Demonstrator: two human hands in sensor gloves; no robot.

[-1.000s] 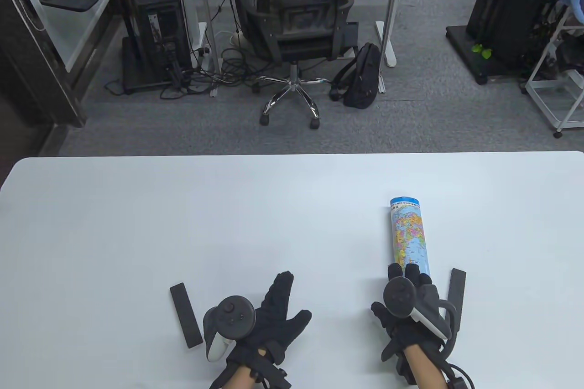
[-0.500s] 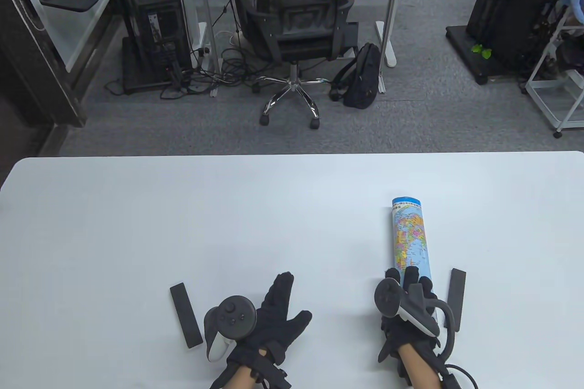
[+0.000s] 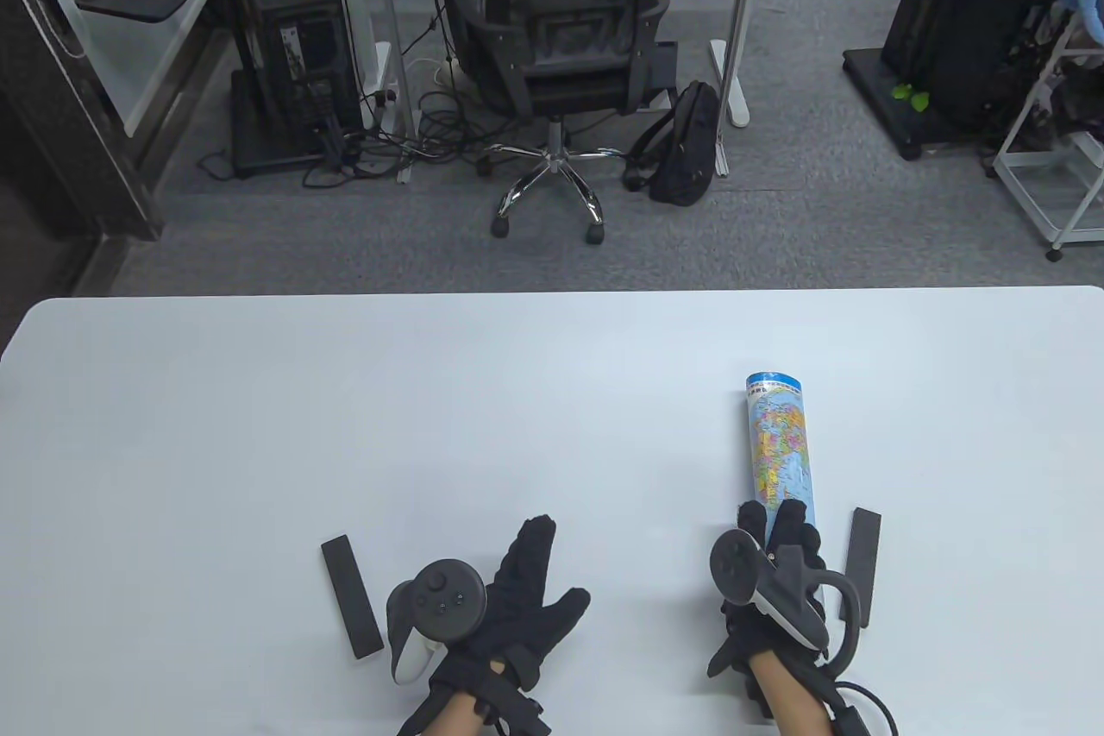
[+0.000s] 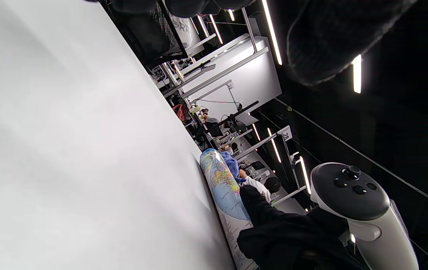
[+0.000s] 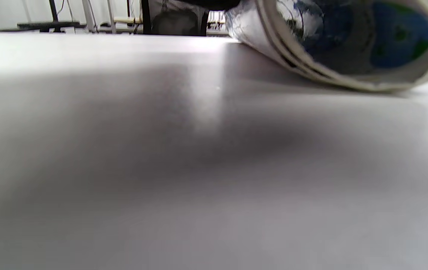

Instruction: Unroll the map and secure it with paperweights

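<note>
A rolled map (image 3: 779, 443) lies on the white table (image 3: 345, 425) at the right, its length running away from me. My right hand (image 3: 776, 525) grips the roll's near end, fingers over the top. The right wrist view shows the roll's open end (image 5: 334, 45) close up, resting on the table. The left wrist view shows the roll (image 4: 223, 183) with my right hand (image 4: 274, 232) on it. My left hand (image 3: 552, 563) rests flat on the table, fingers spread, holding nothing. One black bar paperweight (image 3: 351, 595) lies left of my left hand, another (image 3: 861, 565) just right of my right hand.
A wide stretch of bare white table lies between and beyond the hands. The table's far edge (image 3: 552, 293) faces an office chair (image 3: 561, 37) and a backpack (image 3: 686, 141) on the floor.
My right hand has rolled onto its side and closed around the roll's near end. The map has shifted slightly to the right. My left hand has not moved.
</note>
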